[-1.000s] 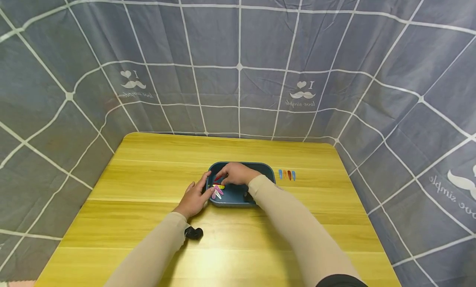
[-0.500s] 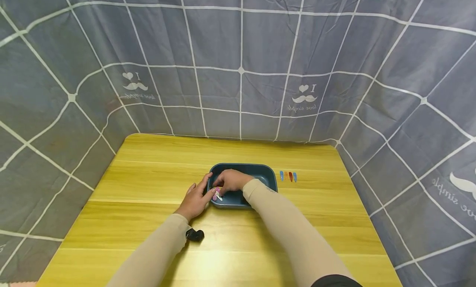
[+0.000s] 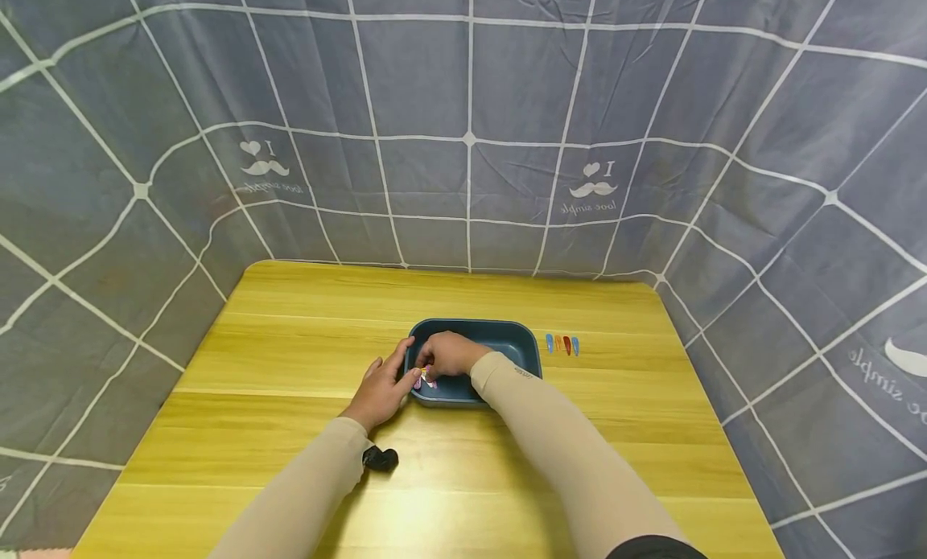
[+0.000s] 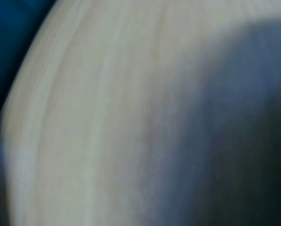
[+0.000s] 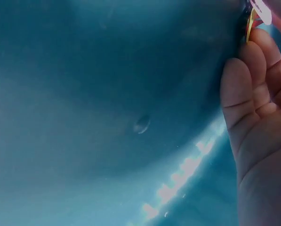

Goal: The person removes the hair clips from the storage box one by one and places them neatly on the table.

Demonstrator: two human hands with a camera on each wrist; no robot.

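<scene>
1) We see the left hand [image 3: 380, 388] at the left end of a dark blue tray [image 3: 517, 346], its fingers fairly straight and its thumb spread well away from the index finger; the index fingertip touches the rim by the far left corner, and the thumb tip reaches over the near left part, just beside the hair clips [image 3: 426, 376]
2) We see the right hand [image 3: 452, 354] inside the tray, fingers bent down, thumb and fingertips near each other at those clips; from the right wrist we make out a yellow clip [image 5: 250, 24] against the fingertips and a pink clip [image 5: 261, 11] just beside it; we cannot tell whether the fingers pinch any clip or only touch them
3) We find the clips bunched in the left end of the tray, partly hidden by the fingers; four more, blue, orange, red and blue, stand in a row [image 3: 562, 345] on the wooden table [image 3: 304, 318], right of the tray
4) Against one second ago, we see the right fingertips nearer the left thumb, and the clips, fanned out then, now gathered closer; the left hand and the row keep their places
</scene>
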